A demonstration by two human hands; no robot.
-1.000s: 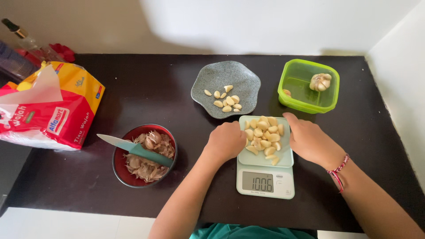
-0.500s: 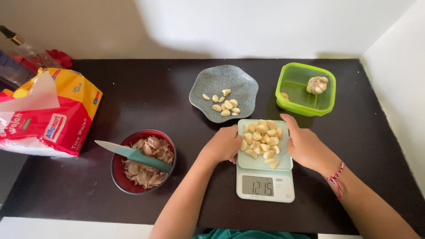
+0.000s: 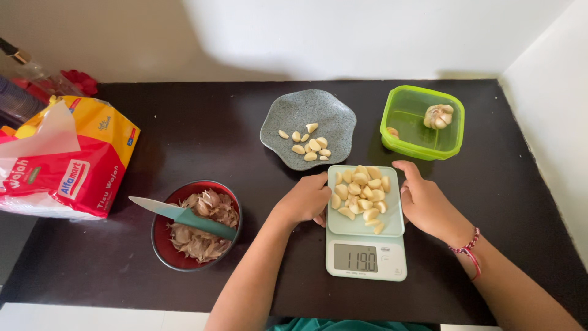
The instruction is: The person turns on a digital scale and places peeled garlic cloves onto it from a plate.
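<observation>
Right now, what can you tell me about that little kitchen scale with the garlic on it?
The kitchen scale is a small pale mint slab, plastic by the look, lying flat on the dark table. Its lit grey display faces the person. Peeled garlic cloves are heaped on its platform. The left hand touches its left edge; the right hand rests against its right edge.

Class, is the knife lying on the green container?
No, the knife rests across the red bowl of garlic skins.

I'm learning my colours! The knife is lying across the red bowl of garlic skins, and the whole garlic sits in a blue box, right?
Almost. The head view shows the knife across the red bowl of garlic skins, but the whole garlic sits in a green box, not a blue one.
</observation>
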